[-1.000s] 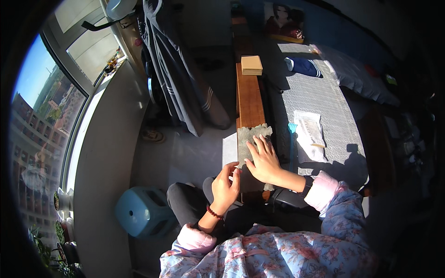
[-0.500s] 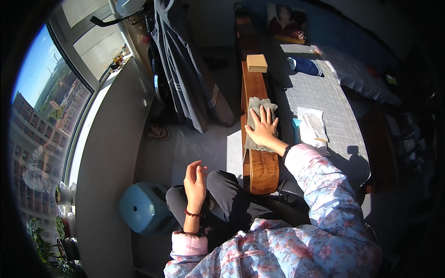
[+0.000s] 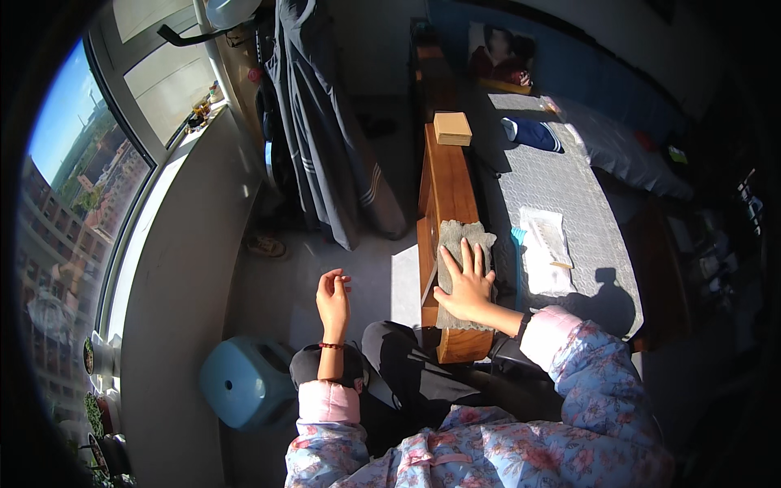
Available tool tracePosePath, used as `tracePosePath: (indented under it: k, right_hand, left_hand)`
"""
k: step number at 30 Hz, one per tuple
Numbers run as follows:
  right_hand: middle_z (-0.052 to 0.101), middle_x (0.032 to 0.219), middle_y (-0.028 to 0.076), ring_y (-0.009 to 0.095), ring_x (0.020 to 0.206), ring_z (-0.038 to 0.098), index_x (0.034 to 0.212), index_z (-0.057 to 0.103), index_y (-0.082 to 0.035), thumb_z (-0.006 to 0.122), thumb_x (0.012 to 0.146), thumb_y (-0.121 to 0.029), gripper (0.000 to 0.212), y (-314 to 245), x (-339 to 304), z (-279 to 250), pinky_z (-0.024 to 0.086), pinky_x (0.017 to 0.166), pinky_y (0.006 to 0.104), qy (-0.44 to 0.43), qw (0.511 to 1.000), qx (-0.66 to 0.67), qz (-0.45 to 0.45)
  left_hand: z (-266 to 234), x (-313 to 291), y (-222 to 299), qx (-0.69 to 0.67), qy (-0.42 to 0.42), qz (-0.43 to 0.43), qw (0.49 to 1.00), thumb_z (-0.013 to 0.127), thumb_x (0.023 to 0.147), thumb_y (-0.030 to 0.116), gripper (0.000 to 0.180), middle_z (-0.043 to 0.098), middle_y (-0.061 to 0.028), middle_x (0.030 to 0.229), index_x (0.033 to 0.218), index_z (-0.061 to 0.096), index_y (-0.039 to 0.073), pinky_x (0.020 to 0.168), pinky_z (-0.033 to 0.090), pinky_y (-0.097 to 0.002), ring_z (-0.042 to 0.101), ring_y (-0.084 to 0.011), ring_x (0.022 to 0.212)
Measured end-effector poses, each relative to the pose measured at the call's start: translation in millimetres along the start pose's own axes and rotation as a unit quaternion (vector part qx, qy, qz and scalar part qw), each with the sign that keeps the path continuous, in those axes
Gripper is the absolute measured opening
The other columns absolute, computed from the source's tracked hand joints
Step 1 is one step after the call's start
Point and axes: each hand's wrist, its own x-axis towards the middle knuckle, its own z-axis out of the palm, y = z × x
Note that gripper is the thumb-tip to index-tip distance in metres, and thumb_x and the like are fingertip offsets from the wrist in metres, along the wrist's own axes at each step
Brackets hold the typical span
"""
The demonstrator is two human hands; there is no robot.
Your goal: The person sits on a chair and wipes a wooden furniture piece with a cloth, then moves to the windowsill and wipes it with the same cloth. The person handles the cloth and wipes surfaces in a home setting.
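My right hand [image 3: 469,289] lies flat with spread fingers on a grey-green cloth [image 3: 460,233]. Beneath the cloth is the flat top of a brown wooden bed end [image 3: 454,183], and the cloth covers its width close to the near end. My left hand [image 3: 333,299] hangs in the air over the floor, to the left of the wood. Its fingers are loosely curled and slightly apart, with nothing in them. Farther along the same wooden top stands a small tan box or block [image 3: 451,128].
Right of the wood is a bed with a pale quilted cover [image 3: 582,207], bearing a white packet [image 3: 547,244] and a dark blue folded cloth [image 3: 533,134]. A blue plastic stool [image 3: 244,382] stands at left. Grey clothes [image 3: 313,138] hang beyond. Potted plants [image 3: 99,415] line the window side.
My right hand and the cloth under it have slid toward me along the wooden top. My left hand has shifted slightly, its fingers more curled. The whole view has tilted a little.
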Motion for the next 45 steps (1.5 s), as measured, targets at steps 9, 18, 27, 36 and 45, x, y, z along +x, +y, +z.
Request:
tracePosePath:
  k: [9, 18, 27, 36, 45]
  right_hand:
    - [0.001, 0.157, 0.011, 0.036, 0.144, -0.002, 0.148, 0.018, -0.039, 0.063, 0.080, -0.039, 0.082, 8.0, 120.8, -7.6, 0.023, 0.097, 0.0718, 0.001, 0.998, -0.027, 0.058]
    - [0.011, 0.157, 0.007, 0.031, 0.144, 0.008, 0.146, 0.025, -0.041, 0.037, 0.095, -0.052, 0.054, 29.6, 243.9, -4.8, 0.019, 0.099, 0.0717, 0.049, 0.997, -0.036, 0.054]
    - [0.008, 0.158, 0.009, 0.032, 0.144, 0.005, 0.147, 0.024, -0.039, 0.048, 0.089, -0.048, 0.063, 41.0, 302.6, -4.6, 0.019, 0.100, 0.0672, 0.072, 0.994, -0.013, 0.079]
    - [0.008, 0.158, 0.009, 0.031, 0.145, 0.005, 0.148, 0.022, -0.037, 0.050, 0.088, -0.045, 0.067, 27.8, 231.7, -5.5, 0.019, 0.101, 0.0680, 0.048, 0.996, -0.039, 0.070]
    - [0.004, 0.156, 0.017, 0.037, 0.144, 0.003, 0.149, 0.023, -0.030, 0.057, 0.085, -0.039, 0.073, 3.8, 22.6, -2.1, 0.021, 0.098, 0.0694, 0.021, 0.999, -0.036, -0.008]
  left_hand:
    - [8.6, 27.2, -80.3, 0.017, -0.008, -0.050, 0.999, 0.047, 0.097, 0.008, 0.017, 0.065, -0.0074, 0.091, 0.105, 0.058, -0.001, 0.073, 0.050, -0.0255, 0.063, -0.0127, 0.083]
    - [32.8, 34.4, -50.2, 0.190, -0.032, -0.029, 0.981, 0.052, 0.093, 0.017, 0.020, 0.071, -0.0080, 0.089, 0.105, 0.061, 0.003, 0.074, 0.051, -0.0313, 0.069, -0.0201, 0.083]
    - [41.3, 39.6, -38.8, 0.284, -0.024, -0.011, 0.958, 0.057, 0.089, 0.018, 0.018, 0.070, -0.0092, 0.089, 0.101, 0.063, 0.005, 0.070, 0.052, -0.0346, 0.068, -0.0234, 0.078]
    - [41.9, 50.7, -53.8, 0.335, -0.020, -0.024, 0.942, 0.058, 0.088, 0.020, 0.020, 0.070, -0.0098, 0.090, 0.100, 0.063, 0.006, 0.071, 0.052, -0.0359, 0.068, -0.0253, 0.082]
    - [40.6, 52.2, -63.7, 0.345, -0.038, -0.009, 0.938, 0.058, 0.088, 0.021, 0.021, 0.071, -0.0096, 0.090, 0.101, 0.064, 0.006, 0.072, 0.053, -0.0367, 0.068, -0.0268, 0.084]
